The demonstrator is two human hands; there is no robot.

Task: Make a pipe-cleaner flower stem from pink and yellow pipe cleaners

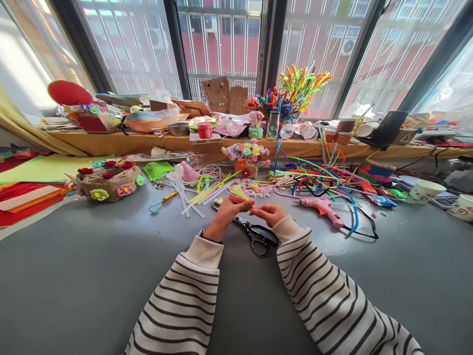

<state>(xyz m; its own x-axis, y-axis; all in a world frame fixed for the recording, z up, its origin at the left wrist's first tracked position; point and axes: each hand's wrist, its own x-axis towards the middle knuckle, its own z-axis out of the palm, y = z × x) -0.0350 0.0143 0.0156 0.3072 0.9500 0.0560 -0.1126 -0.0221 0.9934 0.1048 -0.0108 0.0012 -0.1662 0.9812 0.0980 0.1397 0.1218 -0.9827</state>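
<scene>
My left hand (226, 214) and my right hand (271, 213) meet over the grey table (92, 276), both with fingers pinched. Between them they hold a small piece of yellow and pink pipe cleaner (241, 194). Black-handled scissors (256, 235) lie flat on the table just below my hands. A pink glue gun (322, 207) rests to the right of my right hand, its black cord trailing right. Both sleeves are striped white and black.
A heap of coloured pipe cleaners (314, 175) spreads at the back right. A woven basket with flowers (108, 182) sits at the left, coloured paper sheets (29, 192) beyond it. Paper cups (426, 191) stand at the far right. A cluttered windowsill (155, 140) runs behind.
</scene>
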